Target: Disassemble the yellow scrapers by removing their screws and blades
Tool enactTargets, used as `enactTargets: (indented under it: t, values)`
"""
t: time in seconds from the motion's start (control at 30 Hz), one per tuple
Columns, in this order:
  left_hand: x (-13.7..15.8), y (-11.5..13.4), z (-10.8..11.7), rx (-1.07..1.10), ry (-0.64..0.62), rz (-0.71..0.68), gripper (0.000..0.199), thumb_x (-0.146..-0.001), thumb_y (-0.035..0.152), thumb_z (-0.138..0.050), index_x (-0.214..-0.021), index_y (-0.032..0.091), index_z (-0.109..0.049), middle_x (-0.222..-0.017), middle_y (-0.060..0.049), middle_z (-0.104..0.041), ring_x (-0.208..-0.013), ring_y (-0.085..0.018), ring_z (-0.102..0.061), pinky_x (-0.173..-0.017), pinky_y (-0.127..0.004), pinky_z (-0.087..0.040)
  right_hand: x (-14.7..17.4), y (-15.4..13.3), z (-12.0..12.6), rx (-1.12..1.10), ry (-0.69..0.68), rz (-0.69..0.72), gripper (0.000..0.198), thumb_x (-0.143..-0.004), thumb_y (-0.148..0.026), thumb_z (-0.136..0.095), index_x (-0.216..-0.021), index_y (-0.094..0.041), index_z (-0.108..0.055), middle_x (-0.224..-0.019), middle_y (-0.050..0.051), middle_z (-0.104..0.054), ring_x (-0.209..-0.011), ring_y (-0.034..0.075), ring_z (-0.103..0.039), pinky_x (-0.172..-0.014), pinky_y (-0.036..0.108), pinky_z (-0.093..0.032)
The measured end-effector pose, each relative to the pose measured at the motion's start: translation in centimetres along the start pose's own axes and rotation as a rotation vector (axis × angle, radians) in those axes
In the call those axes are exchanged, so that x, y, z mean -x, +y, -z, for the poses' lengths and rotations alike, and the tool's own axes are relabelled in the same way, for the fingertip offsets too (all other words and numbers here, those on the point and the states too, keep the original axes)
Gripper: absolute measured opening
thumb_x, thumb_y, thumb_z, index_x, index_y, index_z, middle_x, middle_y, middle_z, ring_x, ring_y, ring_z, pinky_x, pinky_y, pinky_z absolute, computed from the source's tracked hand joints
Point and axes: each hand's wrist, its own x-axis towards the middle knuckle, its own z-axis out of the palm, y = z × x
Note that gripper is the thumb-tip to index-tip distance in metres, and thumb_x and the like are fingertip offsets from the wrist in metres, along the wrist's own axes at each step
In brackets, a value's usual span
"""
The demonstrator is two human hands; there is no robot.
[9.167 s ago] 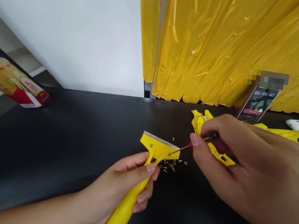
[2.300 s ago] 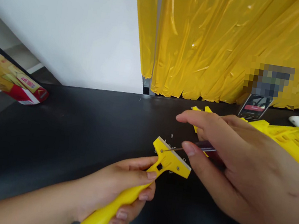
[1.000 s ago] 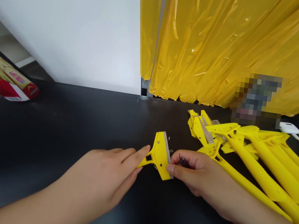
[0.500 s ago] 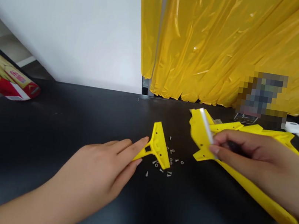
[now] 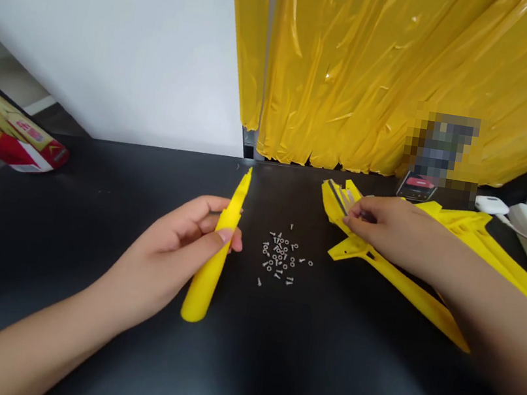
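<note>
Left hand: closed around the yellow handle (image 5: 207, 275), thumb across the near side, fingers curled behind; hand (image 5: 181, 238) left of the loose hardware.
Yellow handle: edge-on to the camera, narrow end up and away, thick end toward the wearer; whether it touched the black table (image 5: 107, 280) could not be told.
Right hand: fingertips drawn together at the near end of a grey strip (image 5: 337, 198) on the yellow parts (image 5: 466, 231); pinching or merely touching, could not tell. Hand (image 5: 388, 226) bent palm-down.
Loose hardware: small screws and rings (image 5: 279, 256) scattered between the hands.
Handling: handle judged light, stiff plastic, perhaps slick; thick barrel the sound place to hold. Grey strip looked thin and possibly sharp, best taken by its flat faces.
Hidden: handle's broad face turned away; right palm out of sight; parts overlapped under the right forearm.
Phone (image 5: 416, 186): upper portion lost in pixel blocks.
Packet (image 5: 15, 134): cut off at left edge.
</note>
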Motion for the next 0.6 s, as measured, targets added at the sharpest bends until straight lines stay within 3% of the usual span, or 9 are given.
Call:
enactTargets:
  t: [0.1, 0.2, 0.3, 0.4, 0.47, 0.53, 0.6]
  values:
    - [-0.1, 0.2, -0.2, 0.157, -0.004, 0.037, 0.021, -0.104, 0.041, -0.073, -0.119, 0.025, -0.071, -0.103, -0.002, -0.08, -0.101, -0.018, -0.069, -0.091, -0.026, -0.052, 0.5, -1.0, 0.1, 0.037, 0.05, -0.04, 0.027, -0.095, -0.05, -0.063, -0.094, -0.024, -0.073, -0.09, 0.007, -0.072, -0.078, 0.025, -0.063, -0.067, 0.036, -0.038]
    - [0.6, 0.7, -1.1, 0.324, -0.025, 0.124, 0.02, -0.099, 0.037, -0.08, -0.112, 0.024, -0.072, -0.11, -0.004, -0.08, -0.102, -0.019, -0.071, -0.091, -0.028, -0.057, 3.2, -2.4, 0.5, 0.01, 0.052, -0.038, 0.041, -0.098, -0.064, -0.057, -0.11, -0.028, -0.074, -0.089, 0.004, -0.071, -0.077, 0.024, -0.063, -0.069, 0.036, -0.04]
    - [2.0, 1.6, -2.7, 0.455, -0.031, 0.198, 0.022, -0.091, 0.03, -0.089, -0.107, 0.024, -0.075, -0.112, -0.002, -0.077, -0.105, -0.019, -0.072, -0.09, -0.029, -0.061, 7.4, -4.7, -0.1, -0.259, -0.207, 0.079, 0.051, -0.091, -0.078, -0.065, -0.115, -0.034, -0.075, -0.08, -0.001, -0.065, -0.07, 0.02, -0.06, -0.062, 0.031, -0.041]
    - [4.1, 2.3, -4.4, 0.515, -0.055, 0.246, 0.023, -0.091, 0.03, -0.089, -0.108, 0.026, -0.075, -0.109, -0.001, -0.075, -0.104, -0.019, -0.072, -0.089, -0.029, -0.062, 11.2, -6.6, -1.9, -0.605, -0.523, 0.143, 0.035, -0.09, -0.061, -0.078, -0.095, -0.027, -0.071, -0.075, -0.004, -0.056, -0.066, 0.014, -0.05, -0.056, 0.027, -0.034]
    - [5.6, 2.0, -5.2, 0.515, -0.086, 0.227, 0.029, -0.09, 0.032, -0.089, -0.115, 0.029, -0.075, -0.115, -0.002, -0.074, -0.112, -0.02, -0.071, -0.098, -0.031, -0.061, 12.8, -6.4, -2.8, -0.744, -0.603, 0.148, 0.028, -0.092, -0.048, -0.078, -0.089, -0.024, -0.065, -0.075, -0.005, -0.053, -0.066, 0.012, -0.047, -0.056, 0.026, -0.033]
    - [6.7, 0.7, -5.7, 0.52, -0.203, 0.225, 0.04, -0.085, 0.037, -0.093, -0.121, 0.033, -0.075, -0.122, -0.002, -0.072, -0.125, -0.024, -0.068, -0.106, -0.036, -0.059, 13.7, -4.5, -3.0, -0.708, -0.477, 0.151, 0.026, -0.095, -0.044, -0.075, -0.086, -0.023, -0.063, -0.074, -0.004, -0.052, -0.066, 0.012, -0.047, -0.056, 0.025, -0.034]
    - [6.8, -1.1, -6.0, 0.5, -0.519, 0.339, 0.047, -0.075, 0.043, -0.099, -0.116, 0.037, -0.077, -0.115, -0.003, -0.073, -0.123, -0.029, -0.071, -0.097, -0.04, -0.064, 14.0, -1.0, -2.4, -0.584, -0.235, 0.127, 0.029, -0.097, -0.046, -0.074, -0.084, -0.023, -0.062, -0.067, -0.004, -0.051, -0.058, 0.012, -0.045, -0.049, 0.026, -0.03]
